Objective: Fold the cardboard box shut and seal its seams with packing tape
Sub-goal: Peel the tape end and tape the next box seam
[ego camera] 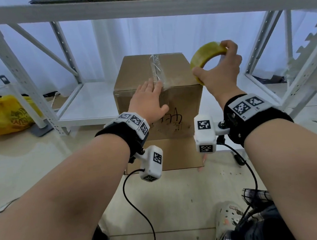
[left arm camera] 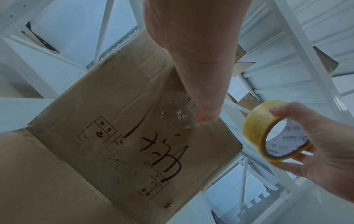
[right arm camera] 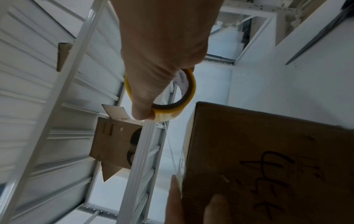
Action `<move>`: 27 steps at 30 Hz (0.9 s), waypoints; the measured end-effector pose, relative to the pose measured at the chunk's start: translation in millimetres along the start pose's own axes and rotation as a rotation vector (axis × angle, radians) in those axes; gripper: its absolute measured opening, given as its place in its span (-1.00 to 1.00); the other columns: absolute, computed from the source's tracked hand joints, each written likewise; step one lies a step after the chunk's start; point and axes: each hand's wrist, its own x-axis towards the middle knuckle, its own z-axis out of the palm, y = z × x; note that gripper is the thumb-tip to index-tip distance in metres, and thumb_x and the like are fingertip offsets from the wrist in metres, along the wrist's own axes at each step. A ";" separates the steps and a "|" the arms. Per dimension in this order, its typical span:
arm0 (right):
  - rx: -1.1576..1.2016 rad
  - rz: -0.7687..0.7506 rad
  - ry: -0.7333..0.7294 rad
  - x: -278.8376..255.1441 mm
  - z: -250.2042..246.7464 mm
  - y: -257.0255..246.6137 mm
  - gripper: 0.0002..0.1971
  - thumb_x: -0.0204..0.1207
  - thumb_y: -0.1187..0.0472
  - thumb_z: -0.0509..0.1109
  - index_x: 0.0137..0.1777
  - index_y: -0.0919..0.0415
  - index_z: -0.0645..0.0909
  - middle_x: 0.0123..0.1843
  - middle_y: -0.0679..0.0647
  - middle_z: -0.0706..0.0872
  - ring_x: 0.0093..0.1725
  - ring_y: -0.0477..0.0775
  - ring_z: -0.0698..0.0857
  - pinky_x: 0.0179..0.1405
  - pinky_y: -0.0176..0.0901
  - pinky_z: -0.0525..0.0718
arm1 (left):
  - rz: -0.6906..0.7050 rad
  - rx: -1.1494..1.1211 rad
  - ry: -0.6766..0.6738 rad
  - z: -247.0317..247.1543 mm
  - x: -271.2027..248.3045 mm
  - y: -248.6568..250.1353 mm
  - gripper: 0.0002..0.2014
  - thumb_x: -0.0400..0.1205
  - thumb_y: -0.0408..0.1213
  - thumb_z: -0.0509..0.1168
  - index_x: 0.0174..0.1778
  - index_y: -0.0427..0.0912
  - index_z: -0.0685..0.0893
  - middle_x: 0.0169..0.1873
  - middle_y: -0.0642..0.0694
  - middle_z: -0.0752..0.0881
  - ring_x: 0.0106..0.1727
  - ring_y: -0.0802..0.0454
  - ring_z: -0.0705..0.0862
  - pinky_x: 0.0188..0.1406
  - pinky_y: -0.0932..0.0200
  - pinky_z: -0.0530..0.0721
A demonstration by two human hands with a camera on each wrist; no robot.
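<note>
Standing on the floor between white shelving racks (ego camera: 71, 73), the cardboard box (ego camera: 183, 107) has its top flaps folded shut, and a strip of clear tape (ego camera: 155, 68) runs along the centre seam and over the near edge. The left hand (ego camera: 147, 100) lies flat with straight fingers, pressing the tape's end down over that edge; the right hand (ego camera: 219, 69) lifts the tape roll (ego camera: 205, 56) just off the box's right top corner, thumb and fingers curled round it. From the left wrist, the thumb (left arm camera: 201, 94) sits on crinkled tape on the box's front face, with the roll held apart to the side. From the right wrist, the roll (right arm camera: 172, 112) hangs clear of the box (right arm camera: 268, 151). I judge the centre seam done; whether the strip is cut I cannot tell, and the side edge seams look untaped.
</note>
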 end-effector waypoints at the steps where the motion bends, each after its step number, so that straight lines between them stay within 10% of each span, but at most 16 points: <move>1: -0.004 0.014 -0.006 -0.2 1.1 2.5 -0.14 0.19 0.06 0.59 0.47 -0.02 0.22 0.33 0.09 0.28 0.35 0.19 0.40 0.25 -0.14 0.40 | -0.001 0.018 -0.008 -0.6 -0.1 1.2 -0.25 0.62 0.11 0.13 0.67 -0.04 0.00 0.66 -0.24 0.01 0.67 -0.15 0.03 0.65 -0.05 0.00; 12: -0.112 0.032 -0.074 3.9 2.1 7.4 -0.15 0.27 0.04 0.57 0.50 -0.04 0.17 0.39 0.17 0.25 0.37 0.29 0.36 0.22 -0.10 0.38 | -0.084 0.145 -0.098 -4.3 7.0 25.4 -0.27 0.60 0.27 0.07 0.64 0.24 -0.08 0.60 -0.50 0.05 0.63 -0.38 0.05 0.59 -0.26 0.06; 18: -0.134 0.042 -0.100 4.5 1.8 5.9 -0.14 0.29 0.02 0.55 0.52 -0.05 0.14 0.39 0.19 0.24 0.36 0.31 0.35 0.26 -0.01 0.43 | 0.012 0.009 -0.034 -13.9 -3.7 -7.5 -0.36 0.66 0.07 0.09 0.65 -0.03 0.13 0.66 -0.15 0.12 0.67 -0.08 0.08 0.62 -0.05 0.02; 27: -0.082 0.085 -0.089 0.3 4.6 5.6 -0.18 0.31 -0.04 0.50 0.51 -0.07 0.13 0.38 0.17 0.23 0.31 0.35 0.40 0.17 -0.05 0.37 | -0.083 -0.005 -0.018 -28.9 -19.1 -29.9 -0.45 0.67 0.01 0.12 0.54 -0.17 0.34 0.55 -0.13 0.36 0.56 -0.09 0.32 0.45 -0.08 0.37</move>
